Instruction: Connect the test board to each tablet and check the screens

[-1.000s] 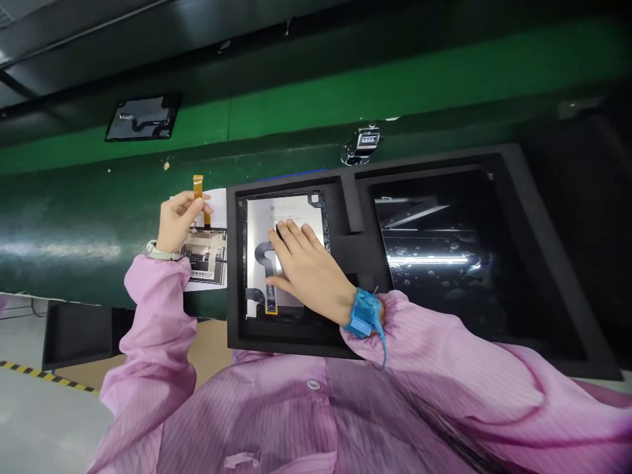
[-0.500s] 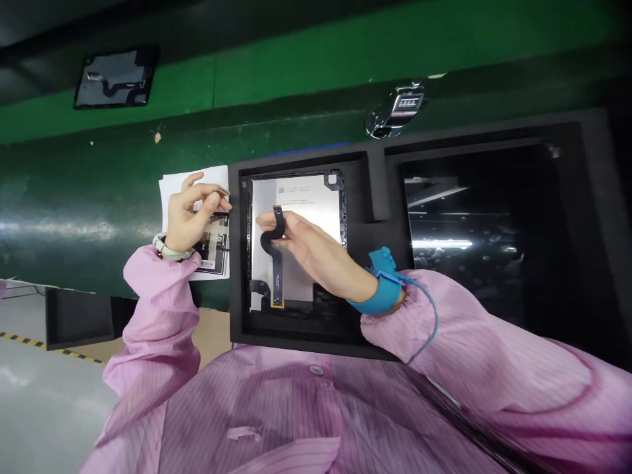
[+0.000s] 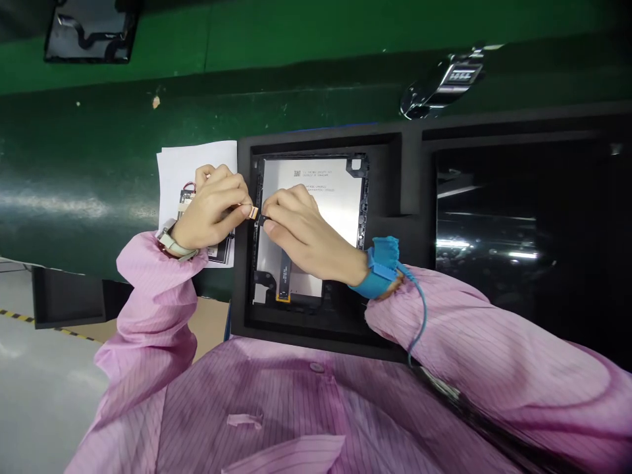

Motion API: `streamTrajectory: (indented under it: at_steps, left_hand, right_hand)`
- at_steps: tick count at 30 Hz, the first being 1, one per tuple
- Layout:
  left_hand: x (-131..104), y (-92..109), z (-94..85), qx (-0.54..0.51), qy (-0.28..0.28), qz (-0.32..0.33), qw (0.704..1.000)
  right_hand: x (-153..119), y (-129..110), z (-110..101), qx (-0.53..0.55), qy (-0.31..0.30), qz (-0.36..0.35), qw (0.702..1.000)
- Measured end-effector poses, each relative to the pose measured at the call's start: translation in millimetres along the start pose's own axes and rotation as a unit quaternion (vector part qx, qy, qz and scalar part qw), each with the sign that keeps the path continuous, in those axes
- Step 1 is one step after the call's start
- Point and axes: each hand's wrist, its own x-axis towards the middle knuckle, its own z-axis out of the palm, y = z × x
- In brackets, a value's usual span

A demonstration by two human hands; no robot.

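Flat display panel (image 3: pixel 320 191) lying back-side up in the left recess of a black foam tray (image 3: pixel 395 171), with its black flex cable (image 3: pixel 285 273) rooted at the near edge of the panel and running up beneath the right hand. The right hand (image 3: pixel 301 230), over the left half of the panel, pinches the free end of this cable between thumb and fingertips. The left hand (image 3: pixel 212 207), just left of the panel across the tray wall, pinches the copper-coloured end of an orange flex connector (image 3: pixel 253 212). The two ends meet, or nearly meet, at the panel's left edge; whether they are mated cannot be told. Judged from this arrangement, the panel is already seated and both cables are brought together, while the joining itself appears unfinished. A small circuit board (image 3: pixel 186 197) lies on white paper sheets (image 3: pixel 197 161) beneath the left hand, left of the panel. A blue wrist strap (image 3: pixel 378 273) encircles the right wrist. The tray's right recess (image 3: pixel 523 230), right of the panel, holds a dark glossy surface. The green desk (image 3: pixel 99 171) carries everything.
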Motion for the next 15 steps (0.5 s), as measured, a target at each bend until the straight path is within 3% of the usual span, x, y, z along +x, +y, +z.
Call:
streamTrajectory:
  at_steps: [6, 15]
  left_hand:
    - [1.4, 4.5, 2.4, 0.003, -0.009, 0.011, 1.000]
    - [1.4, 4.8, 4.5, -0.010, -0.010, 0.007, 1.000]
  right_hand:
    - [-0.3, 0.3, 4.1, -0.098, 0.001, 0.021, 0.995]
    - [0.6, -1.3, 5.3, -0.129, -0.009, 0.032, 0.991]
